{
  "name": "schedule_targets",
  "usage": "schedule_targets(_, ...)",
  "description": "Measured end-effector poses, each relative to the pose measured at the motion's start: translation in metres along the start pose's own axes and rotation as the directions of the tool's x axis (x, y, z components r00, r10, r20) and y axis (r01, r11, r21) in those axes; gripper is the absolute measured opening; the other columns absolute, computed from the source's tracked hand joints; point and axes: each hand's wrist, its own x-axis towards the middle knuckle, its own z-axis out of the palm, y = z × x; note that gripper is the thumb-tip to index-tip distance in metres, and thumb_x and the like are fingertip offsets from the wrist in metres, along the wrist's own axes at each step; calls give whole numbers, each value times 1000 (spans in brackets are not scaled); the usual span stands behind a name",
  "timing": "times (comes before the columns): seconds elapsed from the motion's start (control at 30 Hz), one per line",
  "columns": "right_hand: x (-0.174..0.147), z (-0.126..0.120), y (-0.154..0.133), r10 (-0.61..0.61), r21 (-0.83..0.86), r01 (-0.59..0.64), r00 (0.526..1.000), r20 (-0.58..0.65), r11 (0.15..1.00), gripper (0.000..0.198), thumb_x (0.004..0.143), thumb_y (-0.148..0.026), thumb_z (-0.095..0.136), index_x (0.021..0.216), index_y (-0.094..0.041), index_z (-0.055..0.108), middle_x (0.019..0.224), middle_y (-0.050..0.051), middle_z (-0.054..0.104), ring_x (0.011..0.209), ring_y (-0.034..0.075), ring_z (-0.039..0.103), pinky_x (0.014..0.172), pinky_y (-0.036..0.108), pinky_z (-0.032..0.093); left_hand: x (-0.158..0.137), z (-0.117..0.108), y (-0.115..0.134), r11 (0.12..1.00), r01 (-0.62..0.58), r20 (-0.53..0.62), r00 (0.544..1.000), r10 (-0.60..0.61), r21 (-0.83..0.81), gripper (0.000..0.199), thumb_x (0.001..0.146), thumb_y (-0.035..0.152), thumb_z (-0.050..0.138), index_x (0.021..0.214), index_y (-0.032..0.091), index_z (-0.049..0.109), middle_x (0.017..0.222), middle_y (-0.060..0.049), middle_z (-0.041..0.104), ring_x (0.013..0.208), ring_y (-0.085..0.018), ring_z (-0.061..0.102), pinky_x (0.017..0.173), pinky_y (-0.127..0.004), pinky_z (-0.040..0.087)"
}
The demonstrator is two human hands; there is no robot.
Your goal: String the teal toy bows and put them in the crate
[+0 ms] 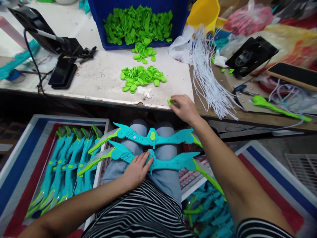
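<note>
Turquoise with green ends, an upper bow and a lower bow lay one close below the other across the person's lap at the centre of the frame. A green insert sat in the middle of the upper bow. The left hand rested on the lower bow, its fingertips by the raised middle; its fingers lay stretched over the part, and I could not tell whether that grip closed underneath. Right of centre, at the front edge of the worktop, the right hand had its grip pinched on a small green piece. A loose pile of green pieces lay farther up and left on the worktop, below a blue bin holding many more at the top of the frame. White cords spread across the worktop at upper right, near a black fan. At lower left, a crate held a row of similar turquoise bows.
</note>
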Motion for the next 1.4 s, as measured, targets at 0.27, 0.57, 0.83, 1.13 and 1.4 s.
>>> schedule_targets(0.27,-36,-11,-45,2,44,1,998,-59,999,16,85,-30,57,94,-20,64,100,9,67,99,27,58,89,46,45,32,-61,-10,976,-2,183,982,43,-218,42,83,34,60,121,15,58,127,-15,60,109,-28,59,92,-36,45)
schedule_targets(0.57,-179,28,-140,-150,128,166,981,-122,978,20,86,-19,61,105,-18,63,105,12,69,98,23,61,81,39,52,95,-85,-59,845,84,349,929,126,-528,37,76,51,57,74,14,57,67,2,52,64,-13,47,59,-22,33)
schedule_targets(0.83,-189,57,-148,-195,-38,191,966,-170,981,17,86,-16,60,102,-15,66,102,13,69,97,23,59,79,37,51,97,-75,-59,813,95,355,924,143,-574,50,76,63,47,58,16,45,56,3,36,55,-9,32,52,-25,22)
schedule_targets(1.13,-192,66,-151,-93,25,100,976,-199,995,22,85,-14,61,106,-22,64,106,8,68,109,26,54,90,46,46,92,-75,-62,823,106,415,895,165,-557,42,63,51,71,77,14,57,62,4,52,61,-11,47,57,-22,32)
schedule_targets(1.4,-190,74,-153,271,84,-260,949,-160,962,46,84,-42,62,122,-18,52,116,14,60,111,29,54,96,50,40,87,-70,-54,883,131,371,927,51,-450,36,66,41,69,87,13,61,65,4,55,60,-14,52,55,-22,35)
